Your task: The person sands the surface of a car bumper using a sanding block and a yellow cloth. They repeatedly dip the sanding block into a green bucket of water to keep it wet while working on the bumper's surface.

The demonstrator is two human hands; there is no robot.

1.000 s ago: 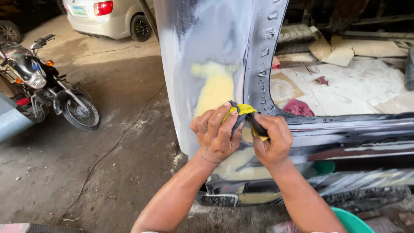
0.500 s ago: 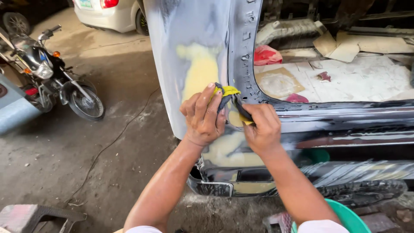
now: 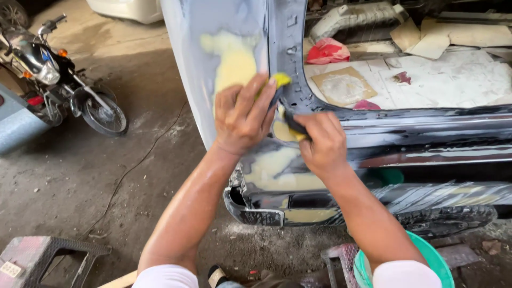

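- Head view: my left hand (image 3: 242, 120) presses flat on the car panel (image 3: 213, 64), fingers bent over a yellow pad (image 3: 280, 80).
- My right hand (image 3: 320, 141), just beside it, is closed around a dark scraper (image 3: 292, 124).
- Pale filler patch (image 3: 234, 61) lies above the left hand; a motorcycle (image 3: 58, 80) stands well left.

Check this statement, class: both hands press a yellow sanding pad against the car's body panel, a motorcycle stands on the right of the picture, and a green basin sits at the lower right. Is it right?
Not quite. The head view shows the motorcycle on the left, not the right. The rest holds: the left hand and right hand press the yellow sanding pad against the car's body panel, and the green basin sits at the lower right.
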